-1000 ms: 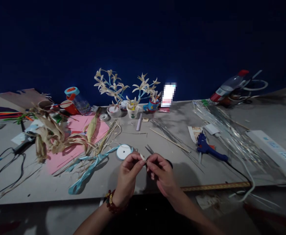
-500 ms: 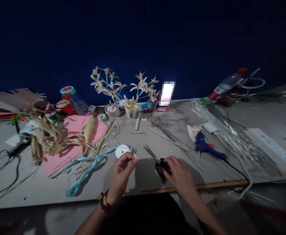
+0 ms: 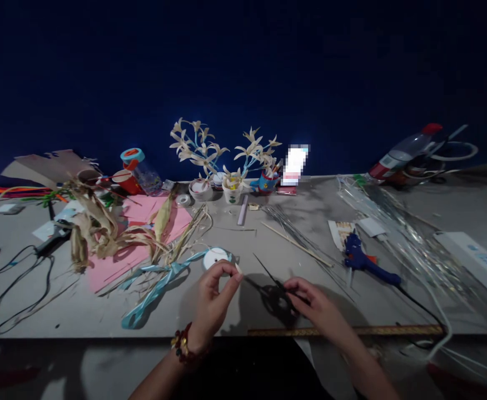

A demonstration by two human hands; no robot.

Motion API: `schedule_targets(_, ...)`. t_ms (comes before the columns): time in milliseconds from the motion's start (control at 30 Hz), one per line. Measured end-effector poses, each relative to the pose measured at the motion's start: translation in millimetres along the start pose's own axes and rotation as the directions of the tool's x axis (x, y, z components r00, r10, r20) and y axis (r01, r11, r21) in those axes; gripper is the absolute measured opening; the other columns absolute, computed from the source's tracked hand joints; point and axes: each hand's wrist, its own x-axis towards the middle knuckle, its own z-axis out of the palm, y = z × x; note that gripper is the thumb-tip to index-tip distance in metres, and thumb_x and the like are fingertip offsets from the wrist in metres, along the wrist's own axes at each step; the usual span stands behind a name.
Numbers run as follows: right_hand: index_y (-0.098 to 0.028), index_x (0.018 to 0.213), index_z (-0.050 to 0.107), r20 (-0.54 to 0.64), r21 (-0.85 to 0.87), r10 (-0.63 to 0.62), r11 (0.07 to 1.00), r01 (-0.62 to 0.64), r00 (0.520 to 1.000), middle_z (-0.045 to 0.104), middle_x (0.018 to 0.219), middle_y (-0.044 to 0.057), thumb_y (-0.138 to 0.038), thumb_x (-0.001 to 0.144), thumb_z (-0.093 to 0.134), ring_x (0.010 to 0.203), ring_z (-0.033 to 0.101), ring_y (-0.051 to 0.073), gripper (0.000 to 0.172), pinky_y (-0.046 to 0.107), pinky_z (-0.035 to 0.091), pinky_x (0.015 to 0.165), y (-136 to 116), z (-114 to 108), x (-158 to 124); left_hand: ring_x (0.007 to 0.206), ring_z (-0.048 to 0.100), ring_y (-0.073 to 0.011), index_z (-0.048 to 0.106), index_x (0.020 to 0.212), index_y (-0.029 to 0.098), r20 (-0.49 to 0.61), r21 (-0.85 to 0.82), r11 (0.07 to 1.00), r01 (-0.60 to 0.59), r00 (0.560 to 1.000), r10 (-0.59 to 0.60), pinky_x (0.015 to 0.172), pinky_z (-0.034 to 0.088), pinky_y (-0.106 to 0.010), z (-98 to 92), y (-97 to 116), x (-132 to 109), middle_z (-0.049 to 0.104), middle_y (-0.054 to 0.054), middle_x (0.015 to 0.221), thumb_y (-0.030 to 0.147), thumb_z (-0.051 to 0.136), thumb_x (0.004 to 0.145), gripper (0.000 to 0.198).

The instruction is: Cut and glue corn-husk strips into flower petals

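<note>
My left hand (image 3: pixel 216 297) pinches a small pale petal-like piece (image 3: pixel 239 269) between thumb and forefinger, just in front of a white spool of ribbon (image 3: pixel 215 259). In my right hand (image 3: pixel 310 300) is a pair of black-handled scissors (image 3: pixel 274 279), seen edge-on, with the tips pointing away and to the left. The scissors are apart from the pale piece, and their shadow falls on the table. Light blue ribbon (image 3: pixel 154 300) trails from the spool to the left, over strands of dried husk.
Dried corn husks (image 3: pixel 97 228) lie on pink paper (image 3: pixel 137 258) at left. Cups of handmade flowers (image 3: pixel 232 191) stand at the back beside a lit phone (image 3: pixel 294 165). A blue glue gun (image 3: pixel 368 264), wires (image 3: pixel 289 228), a power strip (image 3: pixel 479 261) and a wooden ruler (image 3: pixel 352 331) lie to the right.
The scissors have turned from flat to edge-on in my right hand. My left hand still pinches the pale piece. The whole view has shifted slightly, so everything appears farther right.
</note>
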Motion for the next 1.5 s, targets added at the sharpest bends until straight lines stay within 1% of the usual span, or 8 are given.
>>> schedule_targets(67, -0.021, 0.092, 0.064, 0.004, 0.117, 0.004, 0.993, -0.004, 1.0, 0.069, 0.081, 0.003, -0.051, 0.08, 0.071, 0.071, 0.065, 0.02, 0.034, 0.03, 0.054, 0.062, -6, 10, -3, 0.084, 0.056, -0.0192, 0.064, 0.078, 0.018, 0.001, 0.015, 0.999, -0.03, 1.0, 0.03, 0.082, 0.044, -0.03, 0.2, 2, 0, 0.061, -0.004, 0.081, 0.03, 0.067, 0.089, 0.017)
schedule_targets(133, -0.021, 0.095, 0.065, 0.004, 0.106, -0.009, 0.994, 0.008, 1.0, 0.069, 0.08, 0.003, -0.049, 0.077, 0.074, 0.067, 0.064, 0.019, 0.035, 0.03, 0.053, 0.061, -15, 20, -6, 0.085, 0.057, -0.0198, 0.065, 0.078, 0.018, 0.006, 0.041, 0.997, -0.062, 0.998, 0.061, 0.083, 0.044, -0.03, 0.2, 4, -1, 0.062, -0.004, 0.082, 0.029, 0.066, 0.09, 0.016)
schedule_targets(233, -0.021, 0.092, 0.065, -0.021, -0.097, -0.099, 0.991, 0.097, 0.995, 0.064, 0.075, 0.0, -0.045, 0.075, 0.077, 0.058, 0.056, 0.016, 0.031, 0.026, 0.047, 0.055, -30, 29, -7, 0.09, 0.059, -0.0214, 0.065, 0.079, 0.019, 0.028, 0.089, 0.99, -0.11, 0.994, 0.107, 0.086, 0.044, -0.032, -0.4, 7, -4, 0.064, -0.005, 0.085, 0.026, 0.065, 0.091, 0.013)
schedule_targets(333, -0.022, 0.086, 0.063, -0.005, -0.306, -0.207, 0.932, 0.195, 0.978, 0.06, 0.074, -0.002, -0.041, 0.074, 0.08, 0.059, 0.053, 0.015, 0.028, 0.025, 0.043, 0.055, -45, 32, -7, 0.093, 0.06, -0.0223, 0.064, 0.081, 0.019, 0.054, 0.111, 0.983, -0.148, 0.988, 0.143, 0.087, 0.044, -0.033, -1.1, 8, -6, 0.065, -0.006, 0.088, 0.023, 0.063, 0.091, 0.011)
schedule_targets(433, -0.023, 0.084, 0.061, 0.025, -0.397, -0.275, 0.88, 0.262, 0.961, 0.06, 0.073, -0.002, -0.041, 0.075, 0.08, 0.061, 0.054, 0.015, 0.027, 0.024, 0.041, 0.055, -57, 32, -6, 0.091, 0.06, -0.0213, 0.063, 0.081, 0.019, 0.063, 0.113, 0.978, -0.174, 0.984, 0.167, 0.086, 0.045, -0.033, -1.3, 10, -7, 0.064, -0.006, 0.088, 0.02, 0.062, 0.092, 0.011)
schedule_targets(533, -0.023, 0.084, 0.062, 0.027, -0.428, -0.32, 0.853, 0.3, 0.947, 0.061, 0.071, -0.002, -0.044, 0.077, 0.078, 0.059, 0.054, 0.015, 0.027, 0.024, 0.038, 0.053, -65, 32, -7, 0.087, 0.06, -0.0206, 0.063, 0.08, 0.019, 0.069, 0.107, 0.976, -0.187, 0.981, 0.181, 0.084, 0.046, -0.033, -1.2, 13, -6, 0.063, -0.006, 0.085, 0.019, 0.062, 0.091, 0.011)
schedule_targets(667, -0.023, 0.087, 0.063, 0.024, -0.446, -0.35, 0.834, 0.324, 0.936, 0.062, 0.07, -0.001, -0.045, 0.077, 0.077, 0.059, 0.054, 0.016, 0.028, 0.025, 0.037, 0.052, -67, 31, -7, 0.085, 0.06, -0.0205, 0.064, 0.08, 0.019, 0.067, 0.104, 0.973, -0.204, 0.978, 0.198, 0.083, 0.047, -0.033, -1.2, 17, -6, 0.064, -0.006, 0.084, 0.02, 0.063, 0.09, 0.01)
schedule_targets(1500, -0.023, 0.086, 0.062, 0.041, -0.447, -0.368, 0.825, 0.346, 0.929, 0.064, 0.072, -0.001, -0.038, 0.08, 0.076, 0.061, 0.056, 0.017, 0.021, 0.025, 0.036, 0.052, -66, 28, -9, 0.087, 0.06, -0.0206, 0.065, 0.081, 0.019, 0.072, 0.089, 0.971, -0.223, 0.973, 0.217, 0.086, 0.046, -0.033, 0.6, 15, -6, 0.064, -0.005, 0.084, 0.019, 0.065, 0.09, 0.009)
